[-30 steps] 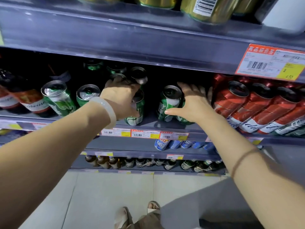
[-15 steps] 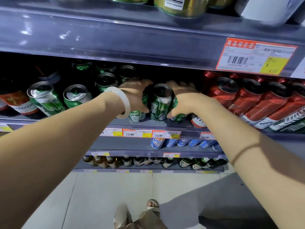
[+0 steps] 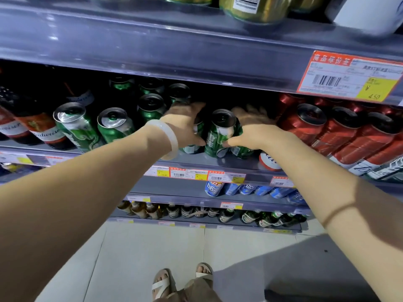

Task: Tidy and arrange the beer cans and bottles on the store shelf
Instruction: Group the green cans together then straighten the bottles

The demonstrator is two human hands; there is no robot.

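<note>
Green beer cans stand in rows on the middle shelf point(image 3: 218, 164). My left hand point(image 3: 185, 125) wraps around a green can point(image 3: 195, 147) that it mostly hides. My right hand point(image 3: 253, 129) curls around another green can point(image 3: 243, 151) at the right of the group. Between the two hands stands a third green can point(image 3: 220, 134), its dark top showing, with both thumbs close to its base. More green cans point(image 3: 113, 125) stand to the left and behind.
Red cans point(image 3: 340, 136) fill the shelf's right side, and dark bottles point(image 3: 32, 127) the left. Gold cans point(image 3: 255, 9) sit on the shelf above. Blue cans point(image 3: 214, 188) and bottles point(image 3: 187, 211) line the lower shelves. Price tags point(image 3: 353, 77) hang on the shelf edges. Grey floor tiles lie below.
Both hands have come together from apart. The cans they hold now stand tight against the middle green can. Over the last half second the hands barely moved.
</note>
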